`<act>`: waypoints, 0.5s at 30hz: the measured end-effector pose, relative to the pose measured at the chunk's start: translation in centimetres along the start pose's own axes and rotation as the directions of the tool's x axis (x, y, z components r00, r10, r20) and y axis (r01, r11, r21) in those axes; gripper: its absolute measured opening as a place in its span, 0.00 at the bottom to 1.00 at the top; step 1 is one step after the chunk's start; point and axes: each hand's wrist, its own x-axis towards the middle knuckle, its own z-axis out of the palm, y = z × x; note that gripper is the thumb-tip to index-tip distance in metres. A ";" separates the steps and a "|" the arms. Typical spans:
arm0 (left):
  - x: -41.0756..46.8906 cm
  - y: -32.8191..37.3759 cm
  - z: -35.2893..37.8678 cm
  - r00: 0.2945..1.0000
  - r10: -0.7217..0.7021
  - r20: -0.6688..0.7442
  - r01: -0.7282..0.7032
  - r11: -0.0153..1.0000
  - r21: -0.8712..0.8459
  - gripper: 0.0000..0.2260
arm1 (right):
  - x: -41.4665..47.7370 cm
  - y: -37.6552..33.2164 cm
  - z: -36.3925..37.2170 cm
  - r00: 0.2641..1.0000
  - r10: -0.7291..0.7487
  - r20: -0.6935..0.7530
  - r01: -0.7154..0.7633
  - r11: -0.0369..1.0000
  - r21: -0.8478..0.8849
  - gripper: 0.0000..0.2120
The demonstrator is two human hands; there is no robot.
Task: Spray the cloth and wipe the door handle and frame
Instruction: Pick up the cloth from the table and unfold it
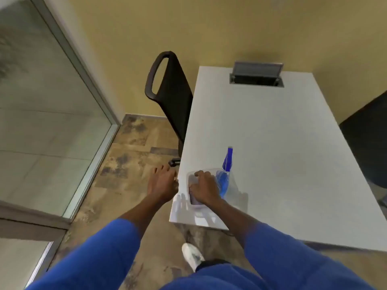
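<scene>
Here right hand [204,188] presses cloth [193,192]; left hand [162,183] hovers, fingers spread.

Your sleeves [100,256] are bright blue, same as the trousers. Spray bottle [225,176]: clear body w/ blue liquid, deep blue nozzle. Tub [193,190] under your right hand [204,189] is clear plastic, greyish-purple inside. Table [282,143] is plain white; chair [169,91] black. Wall [209,24] mustard yellow. Floor [129,155] is mottled brown/tan w/ dark grey blotches. Shoe [192,256] white.
</scene>
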 end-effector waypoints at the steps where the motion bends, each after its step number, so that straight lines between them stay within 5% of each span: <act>1: 0.6 0.6 0.4 0.999 0.016 0.032 -0.016 1.000 0.006 0.14 | 0.1 0.6 0.0 1.000 0.025 0.000 -0.025 1.000 0.011 0.21; 10: 4.2 3.9 2.5 0.948 0.301 0.104 -0.315 0.932 0.178 0.15 | 0.8 5.8 2.5 0.973 0.231 0.007 -0.231 0.973 -0.006 0.20; 15: 6.0 5.5 3.9 0.883 0.393 0.256 -0.425 0.901 0.084 0.22 | 0.9 7.2 4.2 0.970 0.242 0.006 -0.240 0.967 -0.086 0.16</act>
